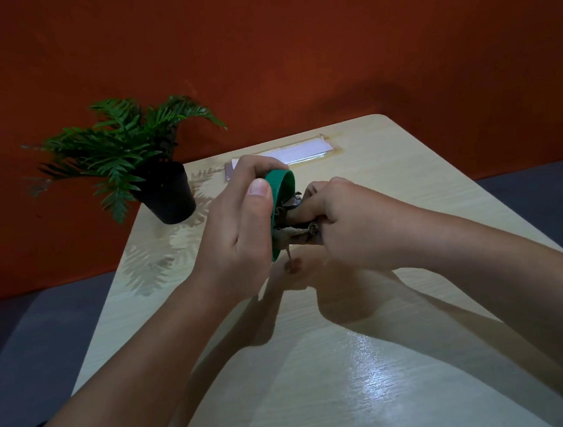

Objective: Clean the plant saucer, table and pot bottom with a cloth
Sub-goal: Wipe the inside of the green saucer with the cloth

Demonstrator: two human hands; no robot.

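1. Although the desk [402, 355] takes no gripping, it is the largest item to clean: a pale wood-grain top, hard and glossy, with glare at 5 o'clock and a small brownish spot [292, 264] directly under the hands. Judged smooth enough for a cloth to slide freely.
2. The plant pot [167, 195] stands upright at 10 o'clock on the desk, well apart from the hands. It is dark, tapered and appears to be plastic, with green fern-like fronds [116, 142] spreading wide above it. Judged light but top-heavy; best taken around the pot wall, not the foliage, when its bottom is wiped.
3. The saucer [283, 193] is held on edge above the desk centre, at about 12 o'clock from the wearer. It is green, round and thin-rimmed. Judged light, stiff and possibly slick if damp; the rim is the proper hold.
4. The left hand [240, 226] is clamped on the saucer, thumb over the near rim and fingers curled behind.
5. The cloth [297, 235] is a crumpled, greyish, soiled rag, soft and limp, with a strand hanging towards the spot. It is pressed against the saucer's face.
6. The right hand [344, 221] is closed on the bunched cloth, touching the saucer through it.
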